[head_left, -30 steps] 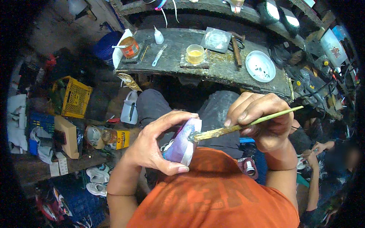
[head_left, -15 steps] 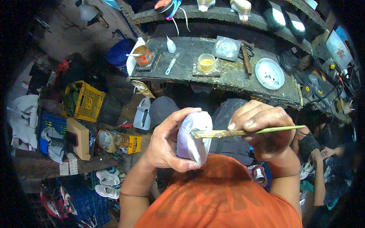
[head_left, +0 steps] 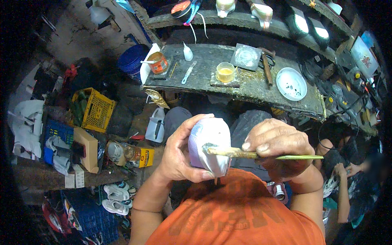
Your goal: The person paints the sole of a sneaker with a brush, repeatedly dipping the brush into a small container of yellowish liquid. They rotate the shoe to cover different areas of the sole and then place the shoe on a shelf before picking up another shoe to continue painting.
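My left hand [head_left: 177,153] grips a lavender-and-white shoe piece [head_left: 206,136] from the side, thumb below and fingers over the top, holding it up above my lap. A dark grey smear shows on its face. My right hand [head_left: 279,145] pinches a thin stick [head_left: 300,157], green at one end and crusted pale at the other. The crusted tip lies against the smear on the shoe piece. Beyond my hands, a small cup of amber liquid [head_left: 225,73] stands on a block on the worn bench [head_left: 249,83].
The bench also bears a white dish [head_left: 291,83], a hammer [head_left: 268,73], a white bottle [head_left: 188,53] and an orange tin [head_left: 158,65]. A yellow crate [head_left: 98,112] sits at left. A co-worker's hands [head_left: 347,169] are at lower right; shoes line the shelf [head_left: 257,22] above.
The shoe piece has turned to show more of its white face. My right hand has lowered, and the stick now lies nearly horizontal. The surroundings sit slightly lower and further right in view.
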Motion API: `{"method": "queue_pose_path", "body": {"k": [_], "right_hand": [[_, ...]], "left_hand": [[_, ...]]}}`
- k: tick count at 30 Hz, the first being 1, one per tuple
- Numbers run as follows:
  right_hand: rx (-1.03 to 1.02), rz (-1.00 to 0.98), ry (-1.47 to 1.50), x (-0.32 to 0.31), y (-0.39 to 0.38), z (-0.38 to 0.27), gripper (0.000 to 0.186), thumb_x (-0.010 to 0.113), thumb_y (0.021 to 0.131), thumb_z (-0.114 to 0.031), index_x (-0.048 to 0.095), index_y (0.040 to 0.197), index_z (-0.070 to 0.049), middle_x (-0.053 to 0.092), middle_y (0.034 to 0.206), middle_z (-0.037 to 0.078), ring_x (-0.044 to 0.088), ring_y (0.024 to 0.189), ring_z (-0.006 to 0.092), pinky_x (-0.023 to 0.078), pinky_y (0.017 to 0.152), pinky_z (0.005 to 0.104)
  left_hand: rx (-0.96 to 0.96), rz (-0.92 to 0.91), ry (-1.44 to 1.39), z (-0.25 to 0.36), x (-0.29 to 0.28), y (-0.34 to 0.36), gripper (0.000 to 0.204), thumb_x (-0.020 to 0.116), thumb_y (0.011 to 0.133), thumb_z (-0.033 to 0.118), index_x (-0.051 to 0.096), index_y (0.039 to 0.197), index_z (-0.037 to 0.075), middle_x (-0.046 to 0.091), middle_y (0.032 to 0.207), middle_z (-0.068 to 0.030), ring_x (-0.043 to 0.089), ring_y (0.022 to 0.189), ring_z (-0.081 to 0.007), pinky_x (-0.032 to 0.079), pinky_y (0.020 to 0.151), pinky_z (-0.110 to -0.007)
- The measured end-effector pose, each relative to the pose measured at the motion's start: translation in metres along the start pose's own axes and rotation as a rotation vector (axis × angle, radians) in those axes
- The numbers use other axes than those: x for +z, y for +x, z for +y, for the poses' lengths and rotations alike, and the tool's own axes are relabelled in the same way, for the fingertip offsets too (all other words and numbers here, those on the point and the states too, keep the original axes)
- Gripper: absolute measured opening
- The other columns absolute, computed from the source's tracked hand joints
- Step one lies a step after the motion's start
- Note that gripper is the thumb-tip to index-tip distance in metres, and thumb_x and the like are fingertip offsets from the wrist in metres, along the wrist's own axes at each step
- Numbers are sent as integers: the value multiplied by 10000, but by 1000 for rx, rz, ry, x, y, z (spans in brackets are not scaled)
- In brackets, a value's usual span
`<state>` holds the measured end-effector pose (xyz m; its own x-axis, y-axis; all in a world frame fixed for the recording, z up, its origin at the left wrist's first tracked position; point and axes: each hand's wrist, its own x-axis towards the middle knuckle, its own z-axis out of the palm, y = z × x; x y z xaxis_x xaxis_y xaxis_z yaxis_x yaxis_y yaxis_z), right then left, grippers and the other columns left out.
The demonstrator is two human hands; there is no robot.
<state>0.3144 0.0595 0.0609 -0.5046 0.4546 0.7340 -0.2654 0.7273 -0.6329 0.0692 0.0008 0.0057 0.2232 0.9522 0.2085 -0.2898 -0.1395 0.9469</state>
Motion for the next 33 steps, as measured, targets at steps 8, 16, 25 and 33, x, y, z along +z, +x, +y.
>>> {"method": "queue_pose_path", "body": {"k": [8, 16, 25, 33], "right_hand": [[-42, 261, 2, -2, 7, 4, 258, 765, 834, 29, 627, 1048, -5, 717, 865, 125, 711, 816, 252, 550, 701, 343], [-93, 87, -223, -21, 19, 18, 175, 789, 816, -50, 700, 967, -47, 763, 870, 73, 733, 801, 238, 515, 756, 336], [25, -173, -363, -30, 34, 15, 234, 798, 743, -59, 736, 960, -117, 715, 922, 1, 604, 827, 238, 519, 745, 346], [-22, -271, -337, -33, 44, 16, 173, 779, 824, -169, 691, 943, -80, 745, 841, 32, 657, 761, 161, 432, 745, 327]], "left_hand": [[-142, 60, -184, -12, -31, 5, 1074, 785, 771, 618, 325, 1523, 5, 509, 1442, -120, 492, 1345, -238, 395, 1123, -399], [-423, -60, -252, -8, -65, -1, 639, 250, 1089, 437, 349, 1516, -27, 505, 1458, -186, 515, 1331, -263, 408, 1129, -379], [-472, -275, 36, 2, -53, 0, 657, 121, 1091, 402, 318, 1521, -54, 495, 1459, -217, 518, 1326, -278, 412, 1131, -355], [-583, -308, -95, 13, -43, 2, 647, 131, 1088, 399, 318, 1525, -40, 510, 1443, -230, 543, 1309, -290, 420, 1131, -372]]}}
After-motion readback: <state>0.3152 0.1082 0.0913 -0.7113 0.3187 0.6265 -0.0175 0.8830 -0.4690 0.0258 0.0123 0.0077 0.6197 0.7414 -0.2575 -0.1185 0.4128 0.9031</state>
